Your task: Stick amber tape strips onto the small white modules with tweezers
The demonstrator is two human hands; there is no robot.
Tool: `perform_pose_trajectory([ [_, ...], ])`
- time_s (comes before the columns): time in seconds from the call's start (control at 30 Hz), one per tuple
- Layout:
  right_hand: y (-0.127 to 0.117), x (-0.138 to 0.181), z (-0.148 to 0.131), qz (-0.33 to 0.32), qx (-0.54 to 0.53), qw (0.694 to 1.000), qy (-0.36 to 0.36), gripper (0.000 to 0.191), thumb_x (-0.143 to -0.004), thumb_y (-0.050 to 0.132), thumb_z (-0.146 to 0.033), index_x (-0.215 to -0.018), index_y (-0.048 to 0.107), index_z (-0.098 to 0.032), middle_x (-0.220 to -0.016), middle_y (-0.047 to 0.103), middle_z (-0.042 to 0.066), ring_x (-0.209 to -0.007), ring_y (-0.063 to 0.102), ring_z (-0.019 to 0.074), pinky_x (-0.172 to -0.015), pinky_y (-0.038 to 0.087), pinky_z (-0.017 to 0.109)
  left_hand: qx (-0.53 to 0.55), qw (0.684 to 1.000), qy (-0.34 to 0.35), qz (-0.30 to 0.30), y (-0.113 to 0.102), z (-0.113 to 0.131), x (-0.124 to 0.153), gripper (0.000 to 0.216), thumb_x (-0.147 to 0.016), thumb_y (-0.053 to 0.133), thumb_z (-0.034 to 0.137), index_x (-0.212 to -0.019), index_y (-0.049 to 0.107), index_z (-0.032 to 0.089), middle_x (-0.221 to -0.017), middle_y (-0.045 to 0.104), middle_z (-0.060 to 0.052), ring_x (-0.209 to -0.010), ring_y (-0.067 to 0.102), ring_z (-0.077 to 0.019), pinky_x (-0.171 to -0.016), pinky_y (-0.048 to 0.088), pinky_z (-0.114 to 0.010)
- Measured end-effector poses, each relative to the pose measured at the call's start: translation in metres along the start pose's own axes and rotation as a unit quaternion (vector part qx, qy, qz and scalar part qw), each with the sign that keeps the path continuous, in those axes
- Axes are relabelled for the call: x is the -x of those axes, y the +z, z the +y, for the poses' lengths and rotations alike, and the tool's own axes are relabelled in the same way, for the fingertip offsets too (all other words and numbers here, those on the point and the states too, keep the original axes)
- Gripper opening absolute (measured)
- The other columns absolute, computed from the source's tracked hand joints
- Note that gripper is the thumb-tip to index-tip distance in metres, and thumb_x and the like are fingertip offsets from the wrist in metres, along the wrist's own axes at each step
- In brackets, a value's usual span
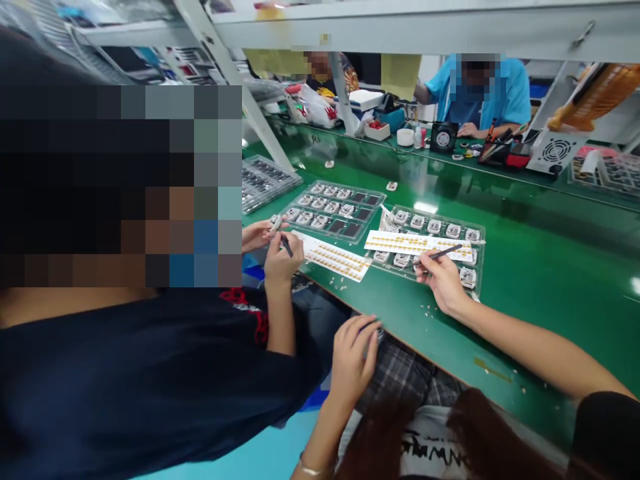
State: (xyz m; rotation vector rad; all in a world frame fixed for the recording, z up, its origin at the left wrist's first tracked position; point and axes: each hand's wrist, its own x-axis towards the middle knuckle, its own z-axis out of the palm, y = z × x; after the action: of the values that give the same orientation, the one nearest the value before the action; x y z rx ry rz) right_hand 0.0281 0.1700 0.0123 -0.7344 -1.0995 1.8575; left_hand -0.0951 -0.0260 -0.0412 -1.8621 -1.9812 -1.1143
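My right hand [443,283] is closed around dark tweezers [445,253], held over a white sheet with rows of yellow-orange pieces [395,241]. That sheet lies across a clear plastic tray [481,267] whose pockets hold several small white-framed modules [434,227]. At the table's front edge, my left hand [353,357] is raised above the lap with its fingers curled. Something small may be between its fingertips, but I cannot make it out. Small pale scraps [427,311] lie on the green table beside my right hand.
On my left, a co-worker's hand [285,257] holds dark tweezers near a small white module [275,222]. Another sheet [340,260] and tray [363,235] are there. Stacked trays [270,180] stand farther left. Two people sit across the green table [550,267], beyond a white shelf frame [400,30].
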Motion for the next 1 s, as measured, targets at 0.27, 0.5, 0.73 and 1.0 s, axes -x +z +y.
perform_pose_trajectory([
  [0.27, -0.022, 0.005, -0.017, 0.035, 0.042, 0.998, -0.017, 0.042, -0.053, 0.089, -0.044, -0.075, 0.062, -0.02, -0.069, 0.066, -0.002, -0.056, 0.058, 0.0105, -0.054, 0.051, 0.024, -0.069, 0.991, -0.02, -0.115, 0.03, -0.031, -0.088, 0.024, -0.095, 0.05, 0.025, -0.116, 0.063, 0.025, -0.127, 0.061, -0.008, -0.112, 0.05, -0.0274, -0.088, 0.041, -0.042],
  [0.5, -0.08, 0.017, -0.056, 0.137, 0.065, 0.988, -0.041, 0.04, -0.052, 0.091, -0.043, -0.069, 0.064, -0.019, -0.066, 0.066, -0.001, -0.051, 0.054, 0.0079, -0.048, 0.046, 0.02, -0.036, 0.961, 0.053, -0.269, 0.046, -0.05, -0.157, 0.009, -0.087, 0.067, 0.031, -0.095, 0.069, 0.027, -0.102, 0.071, 0.001, -0.099, 0.053, -0.0229, -0.078, 0.033, -0.036],
  [0.73, -0.11, 0.008, -0.063, 0.187, 0.058, 0.978, -0.067, 0.04, -0.054, 0.089, -0.044, -0.067, 0.059, -0.021, -0.058, 0.058, -0.005, -0.05, 0.05, 0.0077, -0.043, 0.042, 0.019, -0.039, 0.957, 0.058, -0.282, 0.053, -0.057, -0.189, 0.009, -0.09, 0.062, 0.029, -0.095, 0.069, 0.026, -0.106, 0.071, -0.002, -0.1, 0.051, -0.0241, -0.077, 0.03, -0.037],
  [1.0, -0.112, 0.012, -0.058, 0.134, 0.094, 0.986, -0.016, 0.041, -0.053, 0.091, -0.037, -0.079, 0.065, -0.02, -0.073, 0.071, 0.002, -0.058, 0.063, 0.0121, -0.054, 0.055, 0.024, -0.054, 0.953, 0.043, -0.295, 0.075, -0.055, -0.221, 0.008, -0.089, 0.064, 0.029, -0.095, 0.068, 0.025, -0.107, 0.071, -0.002, -0.104, 0.053, -0.0256, -0.08, 0.033, -0.037],
])
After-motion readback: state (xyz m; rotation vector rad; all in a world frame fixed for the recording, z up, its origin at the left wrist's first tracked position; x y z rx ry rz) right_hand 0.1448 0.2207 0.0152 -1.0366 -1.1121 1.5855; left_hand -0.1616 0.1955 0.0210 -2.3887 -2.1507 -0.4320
